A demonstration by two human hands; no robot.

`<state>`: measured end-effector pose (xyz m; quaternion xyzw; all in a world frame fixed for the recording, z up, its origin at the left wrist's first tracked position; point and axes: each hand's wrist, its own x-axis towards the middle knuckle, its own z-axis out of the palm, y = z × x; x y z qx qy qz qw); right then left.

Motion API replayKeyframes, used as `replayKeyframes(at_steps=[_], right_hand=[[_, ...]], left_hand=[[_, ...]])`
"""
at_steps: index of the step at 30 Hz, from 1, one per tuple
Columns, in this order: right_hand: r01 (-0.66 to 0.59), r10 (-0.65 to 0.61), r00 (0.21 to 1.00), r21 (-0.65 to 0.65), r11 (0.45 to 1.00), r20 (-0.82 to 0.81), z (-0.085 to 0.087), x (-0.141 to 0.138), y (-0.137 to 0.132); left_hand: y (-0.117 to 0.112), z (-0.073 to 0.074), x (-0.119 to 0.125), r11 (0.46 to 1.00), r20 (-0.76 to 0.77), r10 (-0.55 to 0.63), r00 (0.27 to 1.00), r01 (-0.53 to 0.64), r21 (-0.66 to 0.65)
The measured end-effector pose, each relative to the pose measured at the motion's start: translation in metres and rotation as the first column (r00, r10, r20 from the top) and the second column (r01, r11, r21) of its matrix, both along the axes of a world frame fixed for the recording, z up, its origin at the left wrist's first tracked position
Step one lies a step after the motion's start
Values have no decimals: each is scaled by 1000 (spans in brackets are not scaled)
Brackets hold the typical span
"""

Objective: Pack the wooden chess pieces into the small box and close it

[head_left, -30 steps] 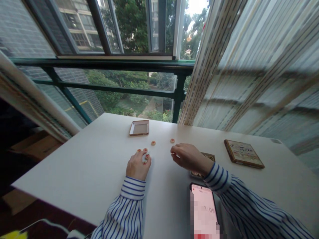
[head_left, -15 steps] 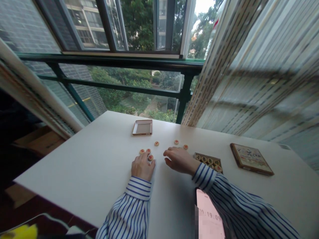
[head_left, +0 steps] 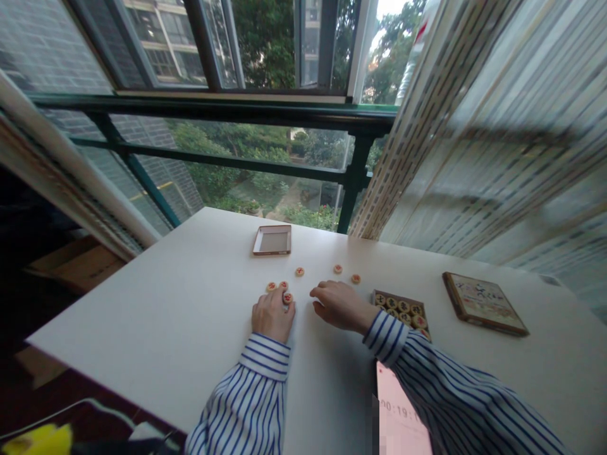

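Note:
My left hand [head_left: 274, 318] rests on the white table, fingers curled, with a red-marked Chinese chess piece [head_left: 288, 297] between its thumb and index finger. Just beyond the fingertips lie two more red-marked pieces, the left one [head_left: 271, 287] and the right one [head_left: 283, 285]. My right hand [head_left: 340, 305] is to the right, low over the table, palm down. Its thumb and bent fingers are apart, and no piece shows in them. Beyond the hands are three loose pieces: one near the middle [head_left: 299, 272], one farther right [head_left: 337, 269] and one rightmost [head_left: 356, 279].
An open box [head_left: 422, 297] with rows of chess pieces sits beside my right forearm, partly covered by the sleeve. A shallow tray [head_left: 272, 253] stands at the back. A flat decorated box [head_left: 486, 302] lies at right. A phone [head_left: 403, 420] is under my right arm.
The view has shifted slightly, so the boxes at right appear a little farther right. Both hands keep nearly the same places among the pieces.

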<state>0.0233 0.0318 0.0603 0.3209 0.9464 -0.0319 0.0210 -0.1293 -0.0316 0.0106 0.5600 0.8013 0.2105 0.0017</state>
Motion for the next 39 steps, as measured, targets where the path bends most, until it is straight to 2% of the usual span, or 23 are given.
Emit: replayKeyframes(at_steps=[9, 16, 24, 32, 39], right_hand=[[2, -2, 1000, 30, 1000, -16, 6, 3, -3], [2, -2, 1000, 37, 999, 0, 11, 6, -6], [21, -21, 1000, 39, 999, -16, 16, 12, -8], [34, -33, 998, 20, 999, -55, 27, 23, -12], [51, -49, 992, 11, 999, -115, 34, 37, -16]], left_hand=[[1, -4, -2, 997, -27, -13, 1000, 15, 71], [1, -7, -3, 977, -62, -39, 997, 51, 207], [0, 0, 0, 937, -91, -79, 993, 105, 333], [-2, 5, 4, 918, -114, -140, 984, 172, 358], [-4, 14, 15, 918, -14, -206, 979, 198, 345]])
